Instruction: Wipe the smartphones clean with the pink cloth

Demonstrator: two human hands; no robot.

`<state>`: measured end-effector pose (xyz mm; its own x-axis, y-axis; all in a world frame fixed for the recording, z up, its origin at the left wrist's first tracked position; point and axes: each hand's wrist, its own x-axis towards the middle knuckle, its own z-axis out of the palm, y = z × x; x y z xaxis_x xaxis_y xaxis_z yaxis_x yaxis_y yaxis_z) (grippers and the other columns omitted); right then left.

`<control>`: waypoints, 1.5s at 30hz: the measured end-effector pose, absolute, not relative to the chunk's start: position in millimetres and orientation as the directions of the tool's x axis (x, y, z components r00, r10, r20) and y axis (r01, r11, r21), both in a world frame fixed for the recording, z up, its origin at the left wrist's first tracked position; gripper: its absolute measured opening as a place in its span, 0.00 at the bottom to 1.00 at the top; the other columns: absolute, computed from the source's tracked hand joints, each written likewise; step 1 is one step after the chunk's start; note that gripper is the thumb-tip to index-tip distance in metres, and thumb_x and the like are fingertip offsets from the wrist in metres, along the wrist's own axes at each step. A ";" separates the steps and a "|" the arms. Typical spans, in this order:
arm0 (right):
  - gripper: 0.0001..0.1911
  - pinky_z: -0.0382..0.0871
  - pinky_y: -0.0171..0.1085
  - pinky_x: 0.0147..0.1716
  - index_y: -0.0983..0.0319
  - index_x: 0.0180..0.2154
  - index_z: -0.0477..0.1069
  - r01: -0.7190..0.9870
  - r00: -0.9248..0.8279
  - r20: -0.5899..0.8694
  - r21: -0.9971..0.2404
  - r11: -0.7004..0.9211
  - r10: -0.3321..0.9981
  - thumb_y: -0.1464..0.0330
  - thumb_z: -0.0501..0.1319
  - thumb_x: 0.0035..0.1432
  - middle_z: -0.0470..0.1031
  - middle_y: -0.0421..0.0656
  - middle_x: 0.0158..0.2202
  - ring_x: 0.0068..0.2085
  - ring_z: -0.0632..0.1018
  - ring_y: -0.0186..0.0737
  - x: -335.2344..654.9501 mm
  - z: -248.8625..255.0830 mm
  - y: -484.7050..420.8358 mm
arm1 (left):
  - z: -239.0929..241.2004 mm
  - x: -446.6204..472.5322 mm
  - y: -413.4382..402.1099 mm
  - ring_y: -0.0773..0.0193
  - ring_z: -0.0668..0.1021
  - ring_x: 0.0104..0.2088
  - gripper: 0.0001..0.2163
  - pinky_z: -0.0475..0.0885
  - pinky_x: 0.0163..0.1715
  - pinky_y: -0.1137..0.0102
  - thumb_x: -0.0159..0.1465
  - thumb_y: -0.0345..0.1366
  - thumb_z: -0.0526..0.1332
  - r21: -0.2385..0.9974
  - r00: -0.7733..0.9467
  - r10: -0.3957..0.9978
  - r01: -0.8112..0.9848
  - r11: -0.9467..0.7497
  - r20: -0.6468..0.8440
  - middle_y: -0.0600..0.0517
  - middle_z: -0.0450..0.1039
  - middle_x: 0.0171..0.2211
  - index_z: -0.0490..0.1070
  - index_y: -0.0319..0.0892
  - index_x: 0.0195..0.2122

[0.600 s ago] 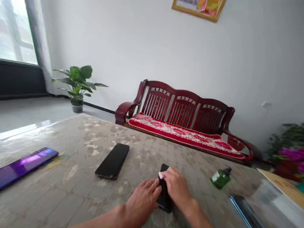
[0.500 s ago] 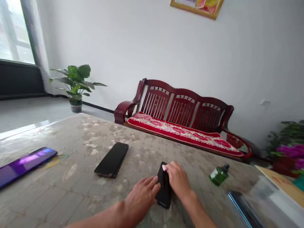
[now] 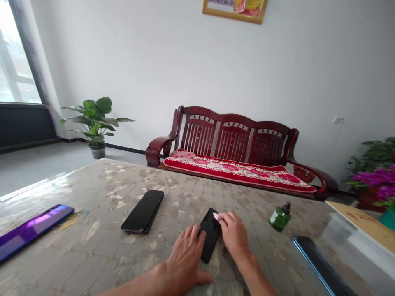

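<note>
Living room with white walls, a red wooden bench (image 3: 234, 164) along the back and a potted plant (image 3: 95, 119) by the window. Everything I'm handling sits on the marble-look desk (image 3: 92, 246).

Head view: the black phone (image 3: 210, 234) lies flat, screen up, right between my hands. My left hand (image 3: 185, 259) is open and spread flat on the desk, fingers against the phone's left edge. I'd say that pins it so it can't skate on the slick top. My right hand (image 3: 234, 236) is curled, fingertips pinching what looks like a small whitish pad (image 3: 216, 216) down on the phone's far end.

A second black phone (image 3: 142, 211) lies off to the left and a purple phone (image 3: 33, 224) further left. The little green bottle (image 3: 280, 218) stands upright to my right, near enough to reach.
</note>
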<state>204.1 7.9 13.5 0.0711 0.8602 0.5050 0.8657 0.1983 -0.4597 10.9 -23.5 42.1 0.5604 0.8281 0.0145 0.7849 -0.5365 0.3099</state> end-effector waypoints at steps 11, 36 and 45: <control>0.11 0.66 0.36 0.36 0.55 0.31 0.76 0.695 0.123 0.456 -0.674 0.252 0.882 0.66 0.56 0.60 0.76 0.40 0.33 0.36 0.77 0.42 207.2 13.1 23.9 | 34.2 27.6 -16.0 0.46 0.72 0.51 0.30 0.69 0.51 0.56 0.57 0.45 0.68 0.110 0.575 0.817 0.810 -0.575 0.041 0.38 0.70 0.52 0.67 0.35 0.57; 0.12 0.67 0.39 0.43 0.55 0.40 0.76 0.790 0.124 0.701 -0.498 0.357 0.703 0.68 0.54 0.66 0.75 0.43 0.37 0.41 0.73 0.42 195.8 37.7 16.8 | 30.0 -32.0 17.1 0.63 0.82 0.36 0.14 0.71 0.37 0.74 0.71 0.34 0.43 0.517 0.473 0.852 0.683 -0.516 0.226 0.54 0.78 0.33 0.67 0.47 0.49; 0.11 0.65 0.39 0.41 0.56 0.39 0.74 0.906 -0.063 0.688 -0.263 0.330 0.723 0.75 0.56 0.64 0.72 0.42 0.35 0.39 0.71 0.42 182.8 49.2 5.7 | 25.3 -29.8 12.7 0.62 0.82 0.38 0.13 0.73 0.39 0.73 0.71 0.33 0.44 0.418 0.511 0.801 0.684 -0.598 0.310 0.52 0.79 0.37 0.66 0.44 0.50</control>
